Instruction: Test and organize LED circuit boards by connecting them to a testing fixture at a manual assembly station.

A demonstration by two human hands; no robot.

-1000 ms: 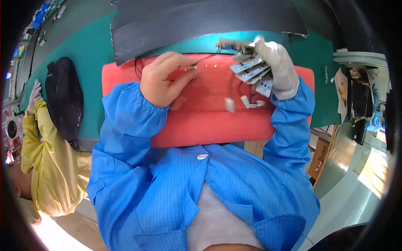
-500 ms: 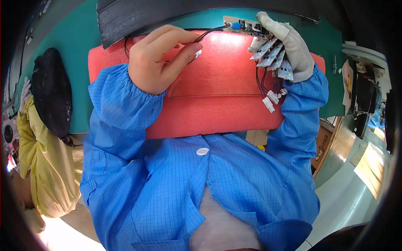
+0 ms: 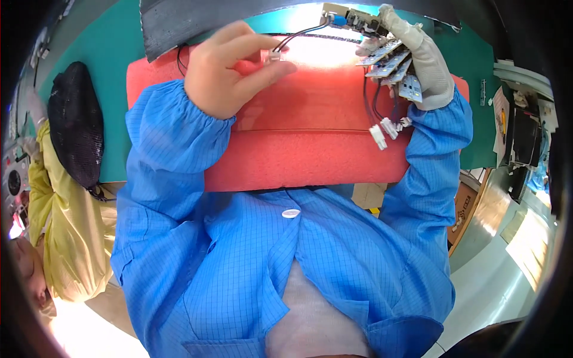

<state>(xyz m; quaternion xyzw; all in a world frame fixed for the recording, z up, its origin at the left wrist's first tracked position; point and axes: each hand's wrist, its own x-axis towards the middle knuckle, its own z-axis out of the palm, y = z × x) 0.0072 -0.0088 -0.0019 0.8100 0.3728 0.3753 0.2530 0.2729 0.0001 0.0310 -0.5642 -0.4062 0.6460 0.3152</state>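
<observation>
My bare left hand [image 3: 230, 74] pinches a small white connector [image 3: 274, 55] at the end of a black and red wire [image 3: 298, 34] over the red foam pad [image 3: 310, 155]. The wire runs up to a circuit board [image 3: 352, 18] at the top. My right hand [image 3: 418, 59], in a white glove, grips a fanned stack of several small white circuit boards [image 3: 388, 62]. Their wires hang down and end in white plugs [image 3: 385, 128] above the pad.
The red pad lies on a green table [image 3: 113, 53]. A black mat [image 3: 191, 24] lies behind the pad. To the left sits another person in a yellow coat [image 3: 59, 227] and a black hair net [image 3: 74, 122]. Equipment stands at the right edge [image 3: 525, 137].
Both hands have risen toward the far edge of the pad. My left hand now holds the wire's connector between its fingertips. The boards in my right hand are lifted higher.
</observation>
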